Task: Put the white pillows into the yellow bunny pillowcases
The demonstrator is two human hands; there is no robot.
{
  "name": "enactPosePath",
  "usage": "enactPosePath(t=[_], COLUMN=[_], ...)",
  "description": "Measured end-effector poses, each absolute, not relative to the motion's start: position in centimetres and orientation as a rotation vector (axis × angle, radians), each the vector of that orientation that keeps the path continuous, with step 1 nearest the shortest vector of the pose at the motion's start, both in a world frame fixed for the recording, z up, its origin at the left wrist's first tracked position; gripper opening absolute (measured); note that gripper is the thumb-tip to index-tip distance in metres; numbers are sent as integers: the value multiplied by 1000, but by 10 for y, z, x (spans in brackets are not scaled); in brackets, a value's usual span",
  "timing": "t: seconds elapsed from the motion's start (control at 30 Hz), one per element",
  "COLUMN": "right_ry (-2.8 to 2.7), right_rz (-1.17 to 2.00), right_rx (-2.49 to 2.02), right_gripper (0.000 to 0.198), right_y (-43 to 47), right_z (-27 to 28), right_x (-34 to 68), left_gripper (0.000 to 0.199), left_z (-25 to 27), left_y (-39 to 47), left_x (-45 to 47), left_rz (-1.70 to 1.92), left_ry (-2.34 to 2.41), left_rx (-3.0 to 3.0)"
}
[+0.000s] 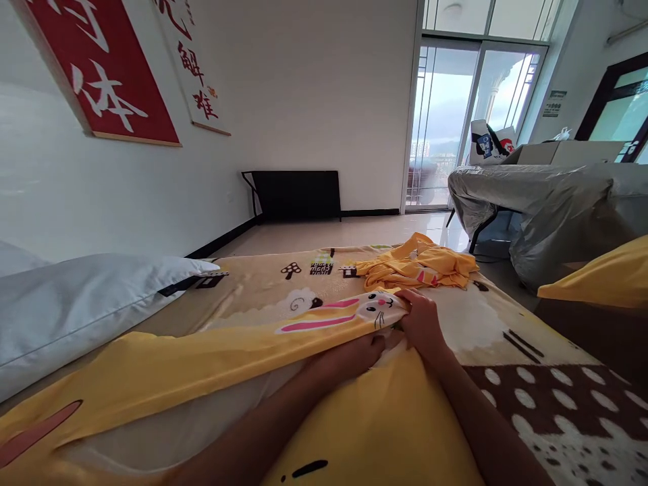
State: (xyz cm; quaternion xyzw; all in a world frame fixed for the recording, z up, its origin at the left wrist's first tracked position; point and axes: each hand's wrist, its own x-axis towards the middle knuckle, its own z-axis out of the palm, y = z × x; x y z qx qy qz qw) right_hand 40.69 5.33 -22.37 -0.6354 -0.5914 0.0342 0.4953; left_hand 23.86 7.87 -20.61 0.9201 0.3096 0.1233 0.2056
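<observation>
A yellow fabric cover [187, 364] with a printed rabbit face and pink ears stretches across the bed in front of me. My right hand [422, 324] grips its edge beside the rabbit face, fingers closed on the cloth. Just left of it, my left hand [362, 356] is closed under the raised edge; what its fingers hold is hidden. Pale whitish fabric [397, 341] shows between both hands. More yellow cloth with black marks lies below, between my forearms. Beyond my hands rests a crumpled orange-yellow cloth [420, 266] with a rabbit print.
A patterned beige and brown blanket [480, 324] covers the bed. At the left lies a white pillow [91, 297]. A black folded panel [296, 196] leans on the far wall. To the right stand a plastic-covered table [531, 189] with boxes and another yellow cloth [602, 277].
</observation>
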Motion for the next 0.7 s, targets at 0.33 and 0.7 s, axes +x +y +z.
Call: enactPosePath(t=[0.33,0.7], right_ry=[-980,-1362], right_rz=[972,931], right_rx=[-1025,-1208], right_gripper=[26,28], right_y=[64,53], right_z=[-226,-218], right_x=[397,418], left_gripper=[36,36], left_z=[-192,-196], left_y=[69,72], left_x=[240,239], left_rz=[269,349], left_ry=[1065,1073], left_rx=[2605,2681])
